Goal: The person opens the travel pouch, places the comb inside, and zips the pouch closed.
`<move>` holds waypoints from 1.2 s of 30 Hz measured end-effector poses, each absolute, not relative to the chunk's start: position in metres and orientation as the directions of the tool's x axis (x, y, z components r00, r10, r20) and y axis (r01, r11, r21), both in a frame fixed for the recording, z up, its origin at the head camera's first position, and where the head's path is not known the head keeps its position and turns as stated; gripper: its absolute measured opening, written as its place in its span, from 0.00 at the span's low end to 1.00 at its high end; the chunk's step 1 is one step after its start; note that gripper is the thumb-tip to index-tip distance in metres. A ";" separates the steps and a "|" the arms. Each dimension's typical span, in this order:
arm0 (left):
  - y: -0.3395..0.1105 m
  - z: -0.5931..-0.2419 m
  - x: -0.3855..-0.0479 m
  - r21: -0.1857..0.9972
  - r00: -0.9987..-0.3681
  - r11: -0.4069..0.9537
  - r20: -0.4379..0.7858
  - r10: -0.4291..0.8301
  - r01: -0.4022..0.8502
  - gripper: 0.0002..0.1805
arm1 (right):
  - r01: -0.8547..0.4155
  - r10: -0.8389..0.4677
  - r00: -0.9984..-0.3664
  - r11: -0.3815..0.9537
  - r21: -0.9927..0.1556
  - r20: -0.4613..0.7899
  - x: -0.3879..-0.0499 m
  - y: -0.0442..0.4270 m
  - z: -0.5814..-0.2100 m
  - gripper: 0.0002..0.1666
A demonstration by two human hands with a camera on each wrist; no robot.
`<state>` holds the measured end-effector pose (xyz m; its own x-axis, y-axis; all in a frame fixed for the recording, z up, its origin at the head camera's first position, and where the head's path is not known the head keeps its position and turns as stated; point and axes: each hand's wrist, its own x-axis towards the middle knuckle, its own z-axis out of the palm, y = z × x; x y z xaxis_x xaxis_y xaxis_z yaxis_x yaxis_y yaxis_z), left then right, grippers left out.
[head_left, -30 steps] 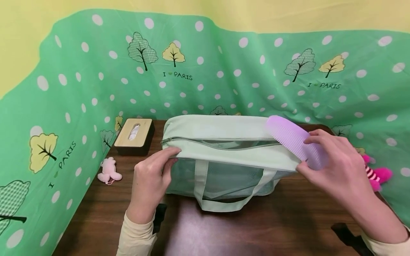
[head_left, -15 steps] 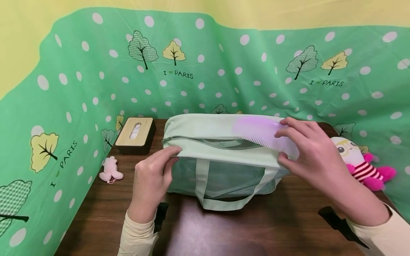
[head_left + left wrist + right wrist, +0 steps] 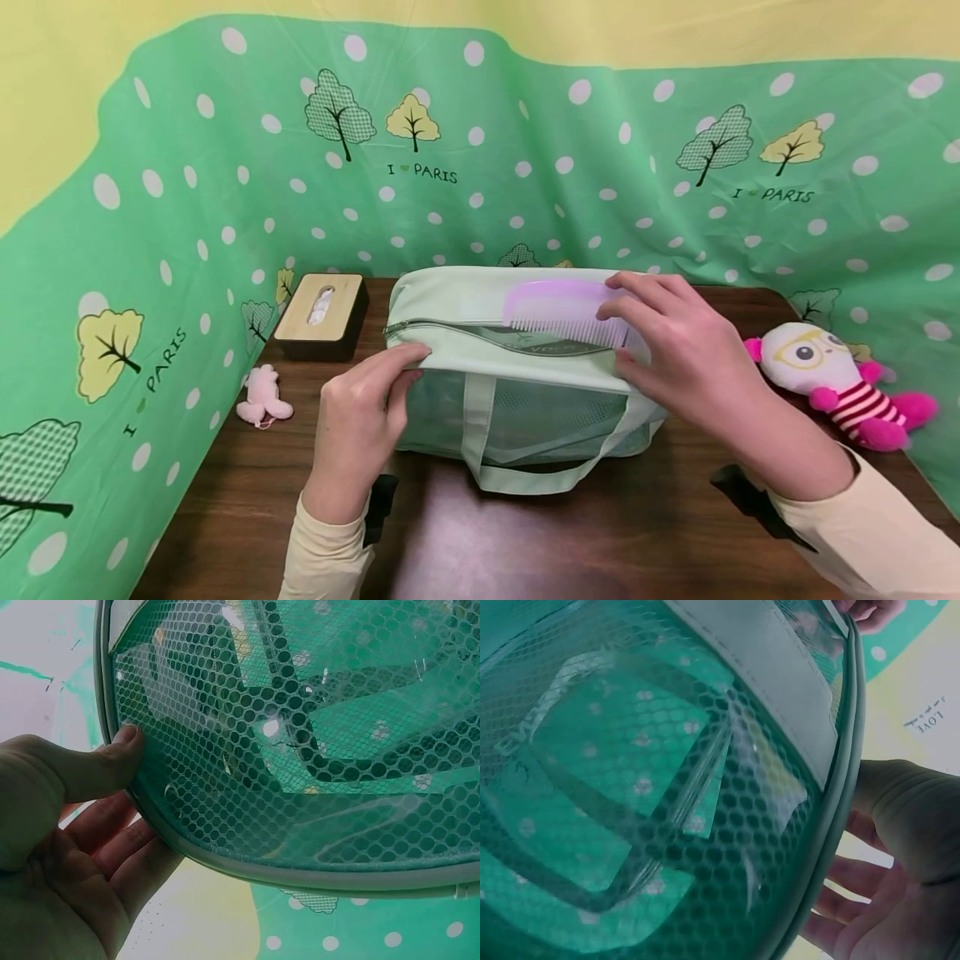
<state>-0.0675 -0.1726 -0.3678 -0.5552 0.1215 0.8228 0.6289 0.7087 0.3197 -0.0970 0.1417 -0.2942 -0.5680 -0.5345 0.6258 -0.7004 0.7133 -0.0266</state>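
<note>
A pale green zip bag [image 3: 525, 287] with see-through mesh sides stands on the table, its top zip [image 3: 450, 329] partly undone. My left hand [image 3: 363, 425] pinches the bag's front top edge near the left corner. In the left wrist view, the left thumb [image 3: 112, 761] lies on the mesh side and the fingers are behind the rim. My right hand [image 3: 675, 358] holds a translucent purple comb [image 3: 555, 304] over the zip opening, teeth down. The right wrist view shows that hand [image 3: 900, 862] beyond the bag's rim; the comb is not visible there.
A wood-topped tissue box [image 3: 318, 317] stands at the back left, with a small pink plush [image 3: 264, 396] before it. To the right lies a pink and white plush doll [image 3: 840, 383]. A green printed curtain [image 3: 487, 183] surrounds the table [image 3: 480, 550].
My right hand has carried the comb leftward from the bag's right end to above the zip opening, and the comb has levelled out. The left hand keeps its place on the bag's edge.
</note>
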 end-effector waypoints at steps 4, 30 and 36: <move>-0.173 -0.368 -0.067 0.318 -0.557 0.713 0.822 0.121 0.625 0.17 | -0.709 -0.559 -0.557 0.705 -0.001 0.614 -0.099 0.134 -0.294 0.25; -0.173 -0.366 -0.067 0.338 -0.591 0.716 0.796 0.129 0.611 0.16 | -0.741 -0.642 -0.548 0.670 0.046 0.536 -0.111 0.113 -0.292 0.23; -0.173 -0.367 -0.066 0.345 -0.598 0.716 0.791 0.126 0.607 0.16 | -0.726 -0.648 -0.588 0.686 0.038 0.485 -0.112 0.111 -0.290 0.22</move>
<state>-0.0658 -0.1731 -0.3669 -0.5984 0.1256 0.7913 0.6068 0.7159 0.3453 -0.1117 0.1109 -0.2896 -0.5876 -0.6481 0.4845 -0.7262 0.6865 0.0376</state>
